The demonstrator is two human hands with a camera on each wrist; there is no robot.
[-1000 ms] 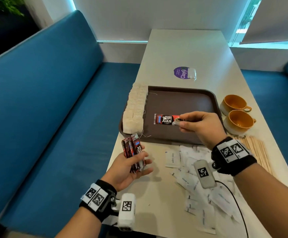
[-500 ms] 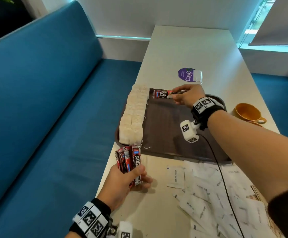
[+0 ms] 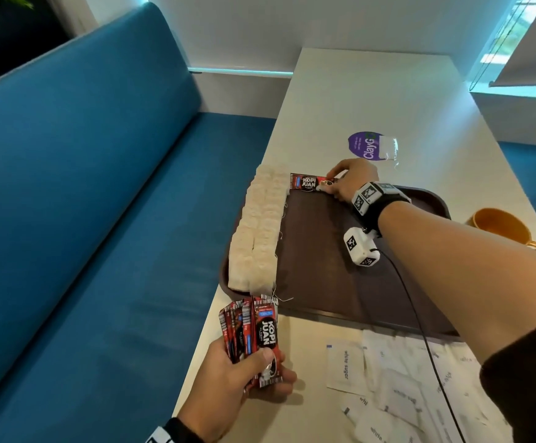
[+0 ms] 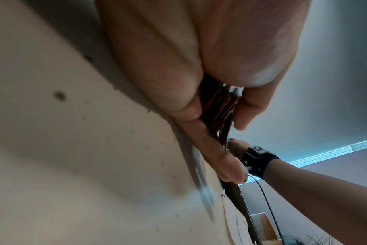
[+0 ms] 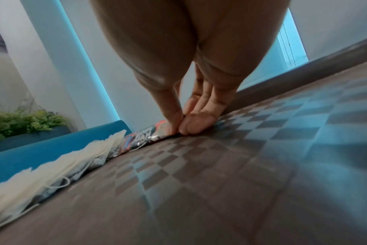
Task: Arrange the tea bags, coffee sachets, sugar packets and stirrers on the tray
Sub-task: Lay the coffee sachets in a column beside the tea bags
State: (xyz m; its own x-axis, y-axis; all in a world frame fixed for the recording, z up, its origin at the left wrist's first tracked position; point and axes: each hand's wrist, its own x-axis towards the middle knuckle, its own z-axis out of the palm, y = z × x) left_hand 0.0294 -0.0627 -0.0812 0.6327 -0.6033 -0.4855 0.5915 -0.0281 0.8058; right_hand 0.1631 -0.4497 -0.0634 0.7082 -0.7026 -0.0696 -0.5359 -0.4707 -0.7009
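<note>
A brown tray [image 3: 340,276] lies on the table with two rows of white tea bags [image 3: 260,231] along its left side. At the tray's far edge my right hand [image 3: 335,183] pinches the end of one red coffee sachet [image 3: 308,182], which lies flat beside the tea bags [image 5: 52,167]; thumb and fingers meet on the sachet [image 5: 140,137]. My left hand [image 3: 253,375] grips a fanned bundle of red coffee sachets [image 3: 253,330] above the table's near left edge, seen edge-on as the bundle [image 4: 218,106]. White sugar packets [image 3: 397,385] lie scattered in front of the tray.
An orange cup [image 3: 500,228] stands right of the tray. A purple sticker [image 3: 367,147] with one loose tea bag [image 3: 388,148] lies beyond the tray. A blue bench [image 3: 84,219] runs along the table's left side.
My right hand carried the single sachet from the tray's middle to its far edge and lowered it onto the tray beside the tea bags. The left hand kept its bundle.
</note>
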